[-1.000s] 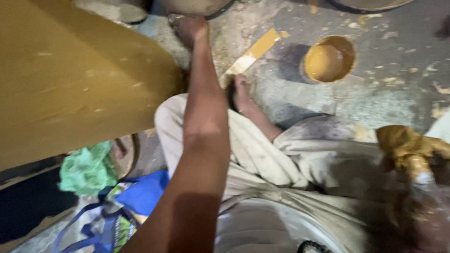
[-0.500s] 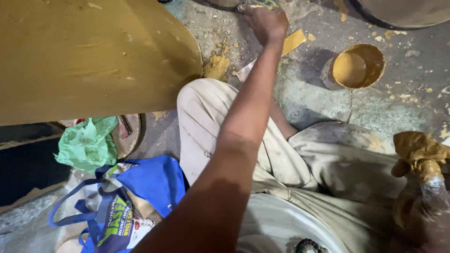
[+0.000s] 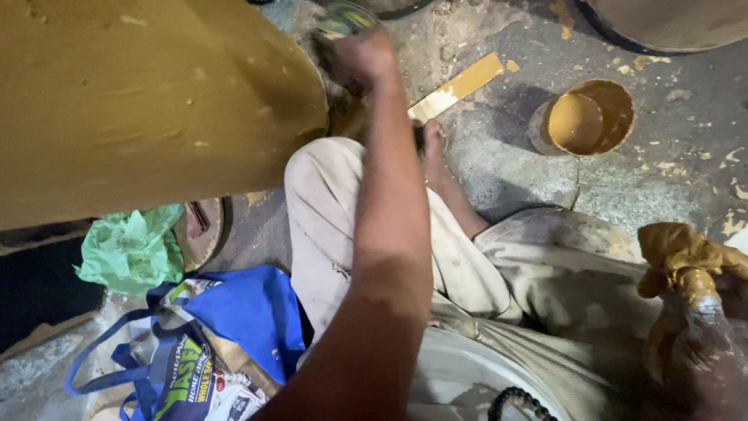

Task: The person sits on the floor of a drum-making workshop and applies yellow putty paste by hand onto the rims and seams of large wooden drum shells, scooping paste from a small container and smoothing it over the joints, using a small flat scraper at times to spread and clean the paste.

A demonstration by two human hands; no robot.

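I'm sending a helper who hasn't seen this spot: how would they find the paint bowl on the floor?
Start at the big mustard-yellow curved panel filling the upper left, then look right across the grey concrete floor, past the flat yellow-coated stick. The bowl stands beyond it, the only round open container there, holding thick mustard-yellow paint.

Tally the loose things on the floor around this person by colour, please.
Yellow-ochre: 2, round paint-filled bowl and flat paint-coated stick
Green: 1, crumpled plastic bag
Blue: 1, printed fabric tote bag
Total: 4
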